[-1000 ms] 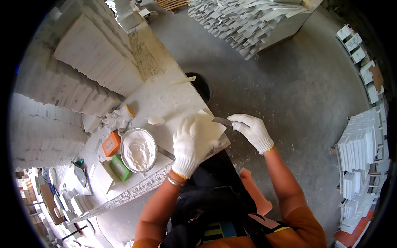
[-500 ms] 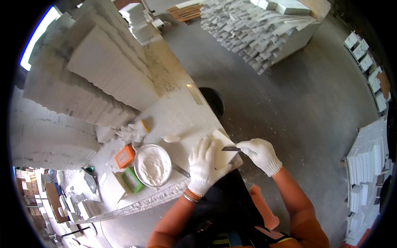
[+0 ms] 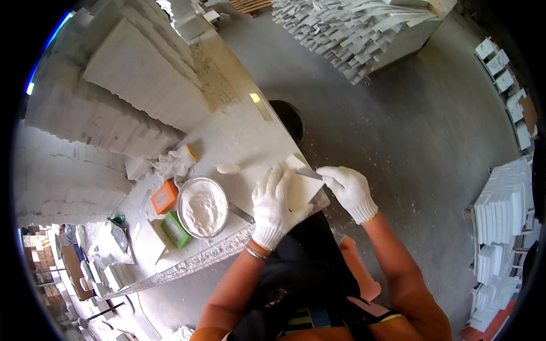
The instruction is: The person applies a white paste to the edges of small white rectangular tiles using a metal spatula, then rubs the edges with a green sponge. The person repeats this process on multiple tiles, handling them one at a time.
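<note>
A thin white tile [image 3: 302,192] lies at the near right corner of the worktable. My left hand [image 3: 272,203], in a white knit glove, rests flat on its left part with the fingers spread. In my gloved right hand [image 3: 349,190] is a flat grey scraper blade [image 3: 309,173], pinched at its right end and reaching over the tile's far right edge. Left of my left hand stands a round metal bowl [image 3: 180,211] of white paste [image 3: 203,208]. A grey metal strip [image 3: 241,213] runs from the bowl toward my left wrist; its far end is hidden.
Orange [image 3: 164,197] and green [image 3: 175,229] boxes sit beside the bowl. A white lump [image 3: 227,169] and crumpled gloves [image 3: 170,165] lie behind it. Tall slab stacks [image 3: 142,74] crowd the table's far left. A black bucket [image 3: 289,118] stands beyond the table edge.
The whole view has shifted, so the table appears higher. My right hand has tilted the scraper and moved it a little farther along the tile's edge. My left hand stays on the tile.
</note>
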Demonstrator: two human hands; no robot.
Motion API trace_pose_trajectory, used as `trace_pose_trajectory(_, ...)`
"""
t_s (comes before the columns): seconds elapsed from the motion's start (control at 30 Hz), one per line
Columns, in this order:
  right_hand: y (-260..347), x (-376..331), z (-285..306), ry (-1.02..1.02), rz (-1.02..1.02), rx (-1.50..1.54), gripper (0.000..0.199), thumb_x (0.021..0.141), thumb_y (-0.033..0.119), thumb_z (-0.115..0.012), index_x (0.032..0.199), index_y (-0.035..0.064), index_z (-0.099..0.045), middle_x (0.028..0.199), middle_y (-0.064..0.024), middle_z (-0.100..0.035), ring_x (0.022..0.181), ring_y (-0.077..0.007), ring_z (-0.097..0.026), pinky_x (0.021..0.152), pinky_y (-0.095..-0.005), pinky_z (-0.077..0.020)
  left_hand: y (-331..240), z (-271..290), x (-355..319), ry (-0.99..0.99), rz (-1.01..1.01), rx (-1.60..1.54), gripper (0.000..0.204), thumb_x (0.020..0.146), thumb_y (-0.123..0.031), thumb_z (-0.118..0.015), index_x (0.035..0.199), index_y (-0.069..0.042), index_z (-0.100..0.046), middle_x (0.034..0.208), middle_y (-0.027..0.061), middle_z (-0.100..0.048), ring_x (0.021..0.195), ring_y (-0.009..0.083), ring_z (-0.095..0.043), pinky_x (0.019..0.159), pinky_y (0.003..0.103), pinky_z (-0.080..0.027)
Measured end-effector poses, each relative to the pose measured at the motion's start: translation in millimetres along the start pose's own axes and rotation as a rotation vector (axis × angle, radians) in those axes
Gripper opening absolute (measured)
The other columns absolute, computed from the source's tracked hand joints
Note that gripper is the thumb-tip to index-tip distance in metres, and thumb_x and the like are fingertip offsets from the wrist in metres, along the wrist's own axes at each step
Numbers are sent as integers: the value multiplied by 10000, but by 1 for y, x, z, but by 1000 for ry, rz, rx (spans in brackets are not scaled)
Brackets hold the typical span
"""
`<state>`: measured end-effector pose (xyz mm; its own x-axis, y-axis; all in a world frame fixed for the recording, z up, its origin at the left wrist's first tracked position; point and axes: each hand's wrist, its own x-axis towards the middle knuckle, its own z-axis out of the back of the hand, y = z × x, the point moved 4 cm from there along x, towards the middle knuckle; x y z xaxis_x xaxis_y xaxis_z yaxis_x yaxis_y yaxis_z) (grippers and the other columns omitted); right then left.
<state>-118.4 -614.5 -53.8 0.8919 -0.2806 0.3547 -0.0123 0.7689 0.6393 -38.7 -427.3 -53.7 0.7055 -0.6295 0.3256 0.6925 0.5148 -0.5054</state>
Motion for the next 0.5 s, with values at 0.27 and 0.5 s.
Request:
trace_pose_trajectory(0.27,6,-10,-1,36,-56,23,162,927,130,-685,1077,109,-744,945,-123,-741,835,-314,-716,724,-382,-567,3,-1,0,14,-27,5,846,620,-400,-875,1339,-72,-573,1441,206,-530,1347,420,-490,1068,529,-412)
trace_pose_trajectory(0.5,18,-26,-8,55,-66,116,174,920,136,-693,1087,135,-744,998,-108,-749,876,-303,-718,740,-381,-565,-2,2,0,54,-34,22,918,638,-441,-865,1403,-65,-526,1494,233,-479,1373,444,-458,1091,558,-390)
